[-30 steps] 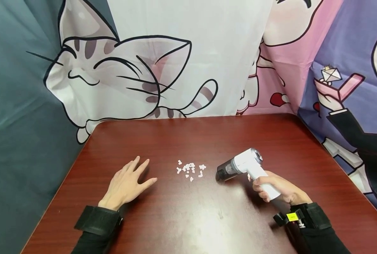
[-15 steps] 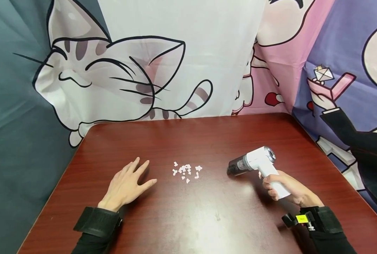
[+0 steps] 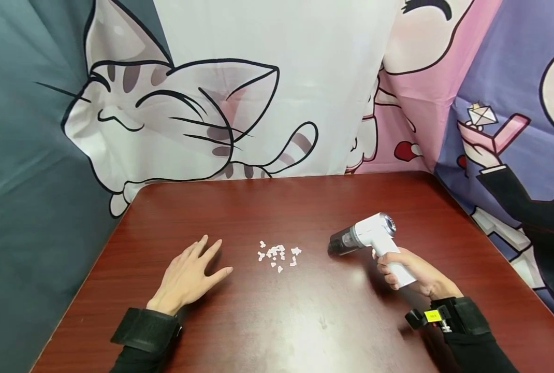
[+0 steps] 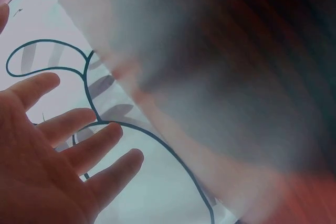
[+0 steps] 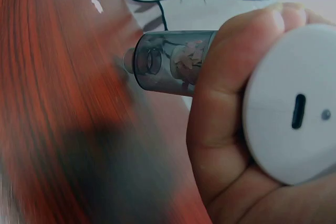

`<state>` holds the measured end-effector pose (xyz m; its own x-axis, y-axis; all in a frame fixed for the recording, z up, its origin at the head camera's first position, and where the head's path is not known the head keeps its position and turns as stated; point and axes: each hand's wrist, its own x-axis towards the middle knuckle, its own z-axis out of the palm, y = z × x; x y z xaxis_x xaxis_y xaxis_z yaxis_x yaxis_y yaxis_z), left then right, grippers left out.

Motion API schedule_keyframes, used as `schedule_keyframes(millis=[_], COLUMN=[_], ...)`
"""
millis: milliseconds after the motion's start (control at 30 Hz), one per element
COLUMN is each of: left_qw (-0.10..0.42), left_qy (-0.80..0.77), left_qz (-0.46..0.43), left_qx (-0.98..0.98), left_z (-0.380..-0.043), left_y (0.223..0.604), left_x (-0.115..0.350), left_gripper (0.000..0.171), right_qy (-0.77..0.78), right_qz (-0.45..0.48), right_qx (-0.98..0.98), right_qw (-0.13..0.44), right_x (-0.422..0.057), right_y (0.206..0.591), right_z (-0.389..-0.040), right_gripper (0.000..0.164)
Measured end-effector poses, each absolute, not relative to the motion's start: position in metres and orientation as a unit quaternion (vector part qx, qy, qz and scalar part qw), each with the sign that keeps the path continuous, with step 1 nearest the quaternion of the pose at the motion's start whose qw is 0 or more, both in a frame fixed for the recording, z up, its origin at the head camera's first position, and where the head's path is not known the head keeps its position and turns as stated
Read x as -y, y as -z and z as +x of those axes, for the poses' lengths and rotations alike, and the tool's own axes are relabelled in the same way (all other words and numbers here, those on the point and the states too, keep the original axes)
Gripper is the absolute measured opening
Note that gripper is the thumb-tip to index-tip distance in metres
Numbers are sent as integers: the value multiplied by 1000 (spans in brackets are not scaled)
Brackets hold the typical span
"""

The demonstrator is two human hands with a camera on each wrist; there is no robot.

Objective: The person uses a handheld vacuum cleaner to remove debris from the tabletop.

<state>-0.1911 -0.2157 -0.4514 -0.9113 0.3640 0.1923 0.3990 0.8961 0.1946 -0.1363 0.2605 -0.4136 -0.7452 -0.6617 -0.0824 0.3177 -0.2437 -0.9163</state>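
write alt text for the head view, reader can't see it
A right hand grips a white handheld vacuum, its dark nozzle facing white scraps on a reddish table. On the scraps' other side, the left hand is spread; a cartoon-cat backdrop hangs behind.

The vacuum is white and smoky grey, the scraps white, the table dark-grained reddish brown

Head view: white scraps at 6 o'clock, too small to count; right hand hides part of the handheld vacuum at 4 o'clock. Left wrist view: left hand cut off at 9 o'clock; tabletop blurred toward 2 o'clock.
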Motion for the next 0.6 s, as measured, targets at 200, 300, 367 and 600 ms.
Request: schedule_keyframes(millis=[200, 300, 367, 600], left_qw=[73, 71, 72, 65], left_qy=[119, 120, 121, 117], left_qz=[-183, -179, -177, -165], left_qx=[973, 974, 974, 977], left_z=[-187, -185, -184, -180], left_y=[449, 448, 448, 449], left_x=[224, 226, 227, 230], left_gripper=[79, 79, 79, 80], right_qy=[768, 769, 771, 764], right_qz=[-134, -130, -127, -113], right_qx=[-550, -543, -539, -552], right_qw=[300, 312, 315, 314], right_x=[-261, -251, -246, -231], right_y=[447, 441, 442, 445], right_z=[-156, -160, -161, -166], right_gripper=[18, 17, 16, 13])
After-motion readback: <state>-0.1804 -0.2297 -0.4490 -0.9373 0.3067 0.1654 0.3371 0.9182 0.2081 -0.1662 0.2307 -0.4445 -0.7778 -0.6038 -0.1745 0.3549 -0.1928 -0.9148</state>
